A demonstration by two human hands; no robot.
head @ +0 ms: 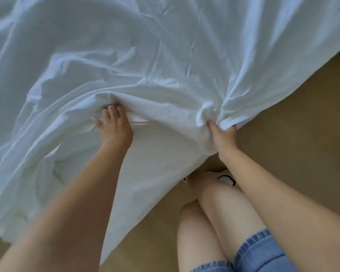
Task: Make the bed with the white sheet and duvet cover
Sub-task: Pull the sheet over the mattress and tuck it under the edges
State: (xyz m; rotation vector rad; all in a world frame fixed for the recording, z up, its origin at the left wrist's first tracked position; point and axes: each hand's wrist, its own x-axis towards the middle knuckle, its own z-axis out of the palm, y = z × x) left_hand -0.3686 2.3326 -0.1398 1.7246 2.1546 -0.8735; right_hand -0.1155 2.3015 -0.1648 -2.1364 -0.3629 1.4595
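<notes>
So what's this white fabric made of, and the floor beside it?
The white fabric looks like thin woven cotton or a blend, matte with a faint sheen; it creases finely and bunches where the right hand grips it. The floor is tan, matte and even; carpet or vinyl, cannot tell.

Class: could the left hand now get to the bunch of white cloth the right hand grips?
Probably yes: only a slack span of the same white cloth lies between the left hand and that bunch, though it holds a fold.
</notes>
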